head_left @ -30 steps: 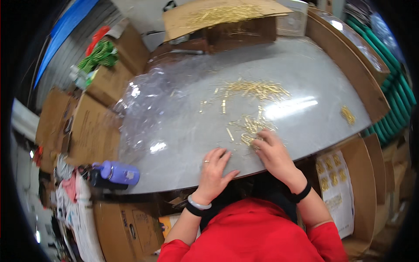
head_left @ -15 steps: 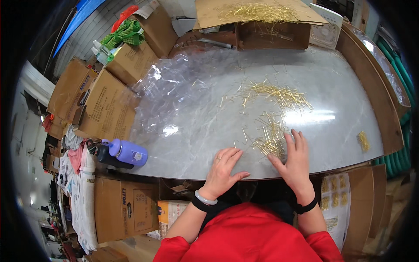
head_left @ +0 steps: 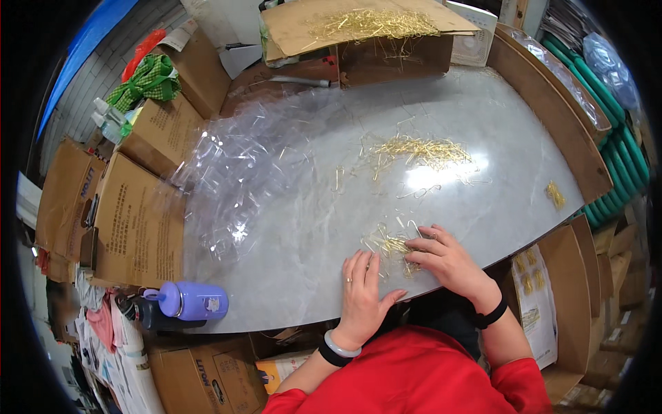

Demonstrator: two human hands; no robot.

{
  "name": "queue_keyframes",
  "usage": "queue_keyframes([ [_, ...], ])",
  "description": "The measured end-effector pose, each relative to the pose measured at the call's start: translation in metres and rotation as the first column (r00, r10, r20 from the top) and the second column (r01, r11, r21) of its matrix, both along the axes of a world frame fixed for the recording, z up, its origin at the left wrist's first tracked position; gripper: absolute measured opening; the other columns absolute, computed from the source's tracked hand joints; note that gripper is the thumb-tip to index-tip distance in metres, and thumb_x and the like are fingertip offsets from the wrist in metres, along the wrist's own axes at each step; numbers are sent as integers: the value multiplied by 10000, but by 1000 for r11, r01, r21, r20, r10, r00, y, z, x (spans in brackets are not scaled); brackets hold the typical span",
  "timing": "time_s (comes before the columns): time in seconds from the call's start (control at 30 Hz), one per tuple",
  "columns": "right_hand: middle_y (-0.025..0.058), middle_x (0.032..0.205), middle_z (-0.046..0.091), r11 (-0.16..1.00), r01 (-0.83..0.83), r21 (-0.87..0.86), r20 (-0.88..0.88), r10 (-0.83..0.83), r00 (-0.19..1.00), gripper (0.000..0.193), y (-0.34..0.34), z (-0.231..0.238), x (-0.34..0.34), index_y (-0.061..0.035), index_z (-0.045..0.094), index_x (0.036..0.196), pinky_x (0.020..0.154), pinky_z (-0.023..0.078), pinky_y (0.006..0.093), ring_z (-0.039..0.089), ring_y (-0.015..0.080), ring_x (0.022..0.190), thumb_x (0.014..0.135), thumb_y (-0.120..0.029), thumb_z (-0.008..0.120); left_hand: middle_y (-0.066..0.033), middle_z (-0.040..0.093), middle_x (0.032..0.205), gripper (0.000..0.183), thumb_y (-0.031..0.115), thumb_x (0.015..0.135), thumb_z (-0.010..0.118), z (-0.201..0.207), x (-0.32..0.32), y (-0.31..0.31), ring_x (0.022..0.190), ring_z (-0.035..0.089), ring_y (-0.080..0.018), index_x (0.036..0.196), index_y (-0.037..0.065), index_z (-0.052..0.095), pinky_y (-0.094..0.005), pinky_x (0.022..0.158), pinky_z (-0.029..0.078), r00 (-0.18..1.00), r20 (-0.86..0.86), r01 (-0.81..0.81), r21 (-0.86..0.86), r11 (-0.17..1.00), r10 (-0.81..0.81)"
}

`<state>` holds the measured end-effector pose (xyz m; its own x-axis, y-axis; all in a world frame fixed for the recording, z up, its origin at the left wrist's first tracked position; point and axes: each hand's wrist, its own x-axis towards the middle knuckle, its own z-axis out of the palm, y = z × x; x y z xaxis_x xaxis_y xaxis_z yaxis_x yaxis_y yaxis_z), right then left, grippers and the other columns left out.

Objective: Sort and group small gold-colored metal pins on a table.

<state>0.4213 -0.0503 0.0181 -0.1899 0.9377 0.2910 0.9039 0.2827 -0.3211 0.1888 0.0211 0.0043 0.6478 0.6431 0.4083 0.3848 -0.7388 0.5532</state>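
A small pile of gold wire hooks (head_left: 390, 244) lies near the table's front edge, between my two hands. My right hand (head_left: 452, 265) rests over the right side of this pile, its fingers apart and touching the hooks. Just left of it, my left hand (head_left: 363, 293) lies on the tabletop with fingers stretched out and holds nothing. Farther back, a larger heap of gold hooks (head_left: 427, 152) spreads across the grey table (head_left: 303, 276). A few single hooks lie scattered between the two piles.
Clear plastic pieces (head_left: 234, 172) cover the table's left part, beside cardboard boxes (head_left: 141, 221). A purple bottle (head_left: 196, 301) stands at the front left corner. More hooks lie on a cardboard shelf (head_left: 289, 34) at the back. A small hook bundle (head_left: 555, 195) sits near the right edge.
The view has turned and shifted. The near hooks are now a smaller pile, apart from the far heap. My right hand has spread its fingers over them; my left fingers have straightened.
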Motion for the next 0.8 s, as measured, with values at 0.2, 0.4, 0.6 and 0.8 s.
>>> queue_keyframes([
  [0.2,153,1445,525,972,231,-43,-386,-229,894,498,-24,8,-5,-81,574,1367,1160,366,518,452,403,1371,891,-142,707,-257,427,1437,872,247,744,886,2,-2,3,1366,397,-454,1416,-81,437,-528,1147,341,1000,-18,21,-28,999,-22],
  [0.4,155,1459,505,979,204,-25,-48,-205,978,628,-18,10,-9,-73,549,1388,1176,327,515,421,404,1379,842,-287,774,-264,409,1448,911,263,728,898,-2,-5,-2,1371,384,-458,1428,-74,422,-540,1153,324,1000,-15,-12,-26,1000,11],
  [0.6,110,1308,569,968,252,-2,-59,-251,966,540,-5,-2,-16,-72,616,1285,1075,403,481,500,352,1240,822,-288,788,-271,407,1438,1047,414,681,910,3,-2,-1,1353,370,-477,1426,-107,390,-550,1161,296,953,-207,-201,106,974,219],
  [0.8,111,1323,575,882,409,234,-194,-369,909,540,-9,1,-23,-85,629,1252,1090,391,472,481,359,1286,799,-322,803,-272,390,1502,1142,557,700,853,1,19,15,1445,304,-453,1487,-92,340,-586,1208,182,963,-249,-86,62,994,99],
])
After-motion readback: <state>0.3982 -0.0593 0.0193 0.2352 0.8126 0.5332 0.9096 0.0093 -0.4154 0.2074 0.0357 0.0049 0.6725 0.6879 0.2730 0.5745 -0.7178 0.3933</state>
